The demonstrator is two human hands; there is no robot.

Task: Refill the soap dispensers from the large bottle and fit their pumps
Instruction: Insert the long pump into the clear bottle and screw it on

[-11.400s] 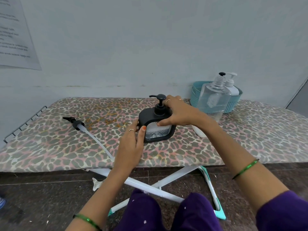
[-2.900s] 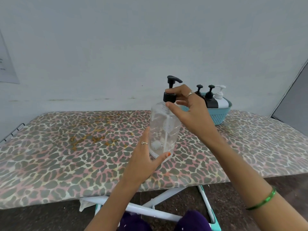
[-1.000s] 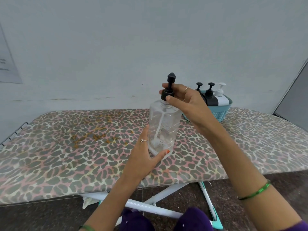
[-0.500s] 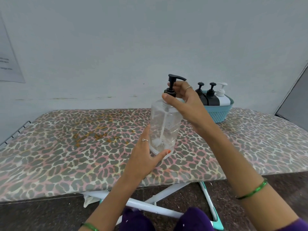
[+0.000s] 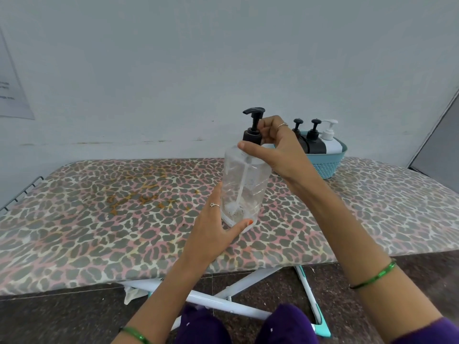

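A large clear bottle (image 5: 248, 184), nearly empty, stands upright on the leopard-print board (image 5: 104, 219). Its black pump (image 5: 253, 125) sits in the neck, nozzle pointing left, with the white tube reaching down inside. My left hand (image 5: 213, 229) grips the bottle's base from the left, thumb across the front. My right hand (image 5: 275, 150) pinches the pump's collar from the right, thumb in front of it. Behind my right hand, a teal basket (image 5: 327, 162) holds two black dispensers (image 5: 314, 142) and a white dispenser (image 5: 331, 140), all with pumps on.
The board stands against a pale wall, with a wire rack (image 5: 19, 194) at its left end. Its white and teal legs (image 5: 236, 299) cross over a dark floor below. A paper sheet (image 5: 10, 90) hangs on the wall at left.
The pump head has turned: its nozzle pointed right half a second ago and now points left. My right hand has shifted round the collar. The left hand and the bottle stay put.
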